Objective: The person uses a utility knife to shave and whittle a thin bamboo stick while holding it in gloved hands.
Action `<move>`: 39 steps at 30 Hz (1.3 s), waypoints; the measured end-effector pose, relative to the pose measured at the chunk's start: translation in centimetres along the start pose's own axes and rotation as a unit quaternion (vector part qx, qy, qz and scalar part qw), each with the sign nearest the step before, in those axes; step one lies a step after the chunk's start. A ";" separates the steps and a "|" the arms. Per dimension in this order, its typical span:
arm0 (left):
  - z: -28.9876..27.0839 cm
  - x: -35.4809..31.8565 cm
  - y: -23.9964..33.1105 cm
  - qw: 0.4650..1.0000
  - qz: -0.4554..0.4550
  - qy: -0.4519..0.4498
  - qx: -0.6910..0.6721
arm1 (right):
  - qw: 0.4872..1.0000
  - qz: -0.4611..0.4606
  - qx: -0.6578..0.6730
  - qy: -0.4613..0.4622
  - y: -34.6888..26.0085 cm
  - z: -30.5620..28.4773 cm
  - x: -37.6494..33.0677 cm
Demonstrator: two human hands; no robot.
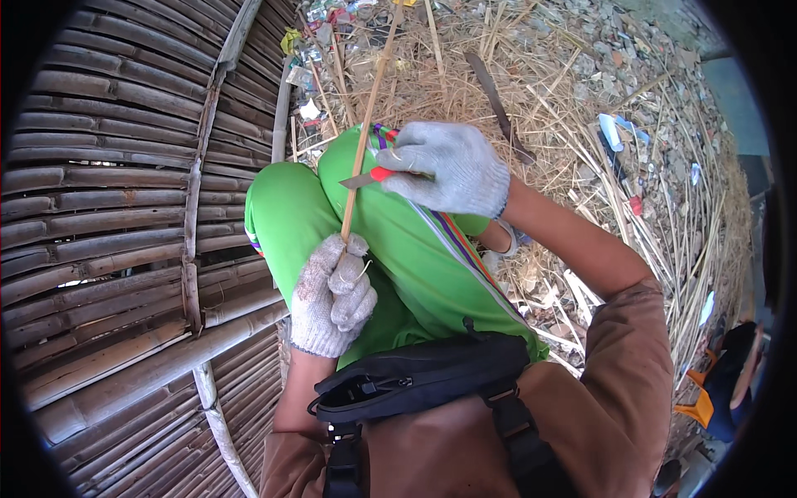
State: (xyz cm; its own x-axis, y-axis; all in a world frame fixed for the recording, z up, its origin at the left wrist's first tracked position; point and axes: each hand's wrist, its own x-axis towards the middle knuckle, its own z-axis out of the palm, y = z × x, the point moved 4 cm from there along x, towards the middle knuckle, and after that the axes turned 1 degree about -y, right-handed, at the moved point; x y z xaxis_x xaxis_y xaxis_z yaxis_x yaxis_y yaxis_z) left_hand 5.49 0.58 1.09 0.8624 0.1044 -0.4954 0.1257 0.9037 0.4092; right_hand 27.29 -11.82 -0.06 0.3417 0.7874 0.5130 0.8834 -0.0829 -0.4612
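Observation:
My left hand (334, 292), in a pale knitted glove, is closed around the lower end of a long thin bamboo strip (371, 112). The strip slants up and away over my green trousers (286, 203) toward the littered ground. In my right hand (452, 166), gloved the same way, is a knife (359, 180) with a red handle. Its blade points left and lies across the strip, a little above my left hand. A thin curled shaving (360, 272) rests by the left fingers.
A wall of bamboo slats (124, 178) stands close on my left. Straw, chips and litter cover the ground (432, 91), where a dark flat strip (498, 104) lies. A pile of thin bamboo strips (618, 178) runs along the right. My black bag (423, 378) hangs at my chest.

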 end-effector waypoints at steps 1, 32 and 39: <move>-0.2 0.2 -0.1 1.000 0.008 0.001 0.014 | 1.000 0.016 -0.018 0.007 1.0 0.0 0.2; -0.5 -1.6 0.3 0.996 0.000 0.040 0.077 | 0.996 0.060 -0.059 0.033 6.2 0.6 1.5; 0.2 -1.8 0.9 0.989 0.021 0.063 0.132 | 0.989 0.089 -0.114 0.031 7.5 0.0 2.6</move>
State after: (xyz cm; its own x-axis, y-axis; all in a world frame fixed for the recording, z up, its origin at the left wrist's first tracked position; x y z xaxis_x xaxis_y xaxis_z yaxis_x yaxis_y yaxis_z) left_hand 4.13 1.14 2.47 0.8036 0.2052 -0.5586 0.2290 0.7597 0.6086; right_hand 34.87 -10.40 -2.15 0.5105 0.7098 0.4854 0.8547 -0.3569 -0.3770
